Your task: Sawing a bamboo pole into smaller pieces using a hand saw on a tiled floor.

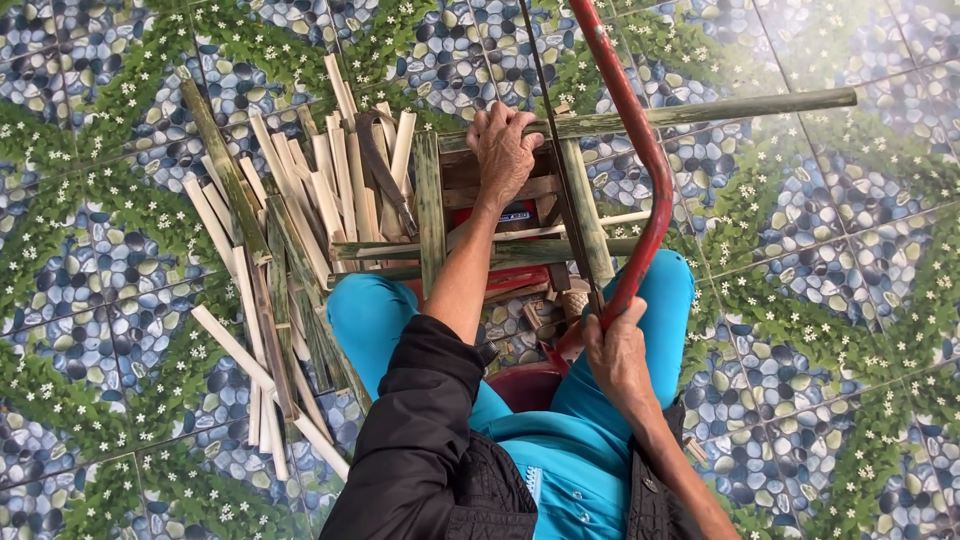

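Observation:
My left hand [503, 152] presses down on a long green bamboo pole [720, 108] that lies across a small wooden work stand [500, 215] in front of my knees. My right hand [618, 352] grips the handle end of a red bow saw [640, 150]. Its red frame curves up and away from me, and its thin dark blade [560, 160] crosses the pole just right of my left hand. I sit on a low dark red stool [525, 385], in turquoise trousers and a black jacket.
A heap of split bamboo slats [300, 200] lies left of the stand, with a dark curved knife [385, 165] on top. More slats [260, 370] trail by my left knee. The floor is patterned tile [840, 300] with pebble and leaf print.

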